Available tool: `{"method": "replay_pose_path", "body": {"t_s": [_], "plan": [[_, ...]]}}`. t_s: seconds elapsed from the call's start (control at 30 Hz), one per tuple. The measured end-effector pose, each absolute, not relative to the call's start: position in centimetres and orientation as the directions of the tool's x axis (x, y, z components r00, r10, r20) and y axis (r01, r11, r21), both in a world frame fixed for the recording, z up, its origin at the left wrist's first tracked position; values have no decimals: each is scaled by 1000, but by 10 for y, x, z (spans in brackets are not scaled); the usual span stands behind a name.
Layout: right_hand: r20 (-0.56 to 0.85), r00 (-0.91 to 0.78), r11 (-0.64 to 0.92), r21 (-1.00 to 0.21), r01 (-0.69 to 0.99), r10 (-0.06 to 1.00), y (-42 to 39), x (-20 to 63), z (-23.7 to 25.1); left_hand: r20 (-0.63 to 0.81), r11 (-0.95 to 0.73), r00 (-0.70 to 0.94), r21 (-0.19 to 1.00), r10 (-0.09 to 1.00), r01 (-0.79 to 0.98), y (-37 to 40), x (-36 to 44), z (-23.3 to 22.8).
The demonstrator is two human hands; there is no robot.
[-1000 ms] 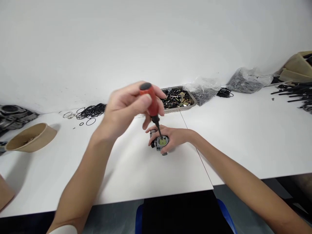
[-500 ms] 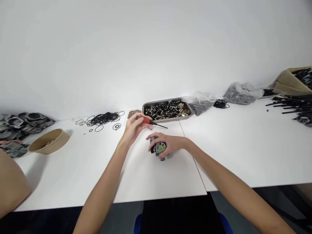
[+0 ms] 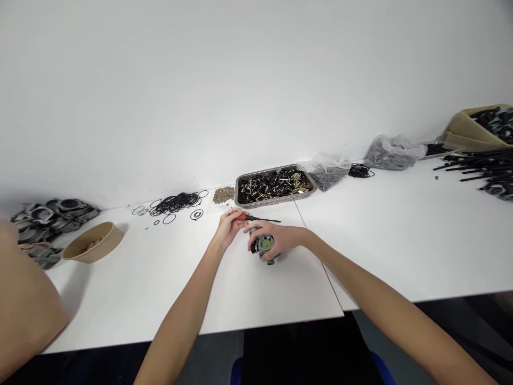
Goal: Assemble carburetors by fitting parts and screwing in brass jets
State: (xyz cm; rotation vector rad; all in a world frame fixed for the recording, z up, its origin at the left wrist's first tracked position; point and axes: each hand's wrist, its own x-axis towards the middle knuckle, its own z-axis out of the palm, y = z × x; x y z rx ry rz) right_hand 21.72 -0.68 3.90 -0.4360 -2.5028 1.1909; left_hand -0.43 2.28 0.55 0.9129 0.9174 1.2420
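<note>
Left hand (image 3: 229, 227) has its fingers wrapped on the red screwdriver (image 3: 256, 218), laid flat just above the carburettor (image 3: 264, 246) clamped in right-hand (image 3: 280, 240) fingers on the bench (image 3: 160, 289); fastening looks paused or finished.

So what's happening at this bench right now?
A person sits at a white table working on a small metal part. The right hand grips that part on the tabletop, its round yellowish face turned up. The left hand holds a red-handled screwdriver lying roughly level just behind the part, its tip off the part. Behind them sit a metal tray of small hardware and a scatter of black O-rings; a brown bowl stands far left.
</note>
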Motion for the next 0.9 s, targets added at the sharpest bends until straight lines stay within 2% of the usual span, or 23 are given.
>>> {"method": "replay_pose_path", "body": {"t_s": [0.5, 0.63, 0.9], "plan": [[132, -893, 572, -805, 157, 431, -9, 214, 43, -51, 104, 158, 931, 986, -349, 25, -9, 0], [152, -854, 567, -802, 188, 498, -11, 214, 42, -35, 113, 221, 930, 975, -350, 25, -14, 0], [111, -685, 496, -772, 397, 720, -21, 262, 48, -22, 106, 244, 936, 969, -335, 27, -17, -5]]}}
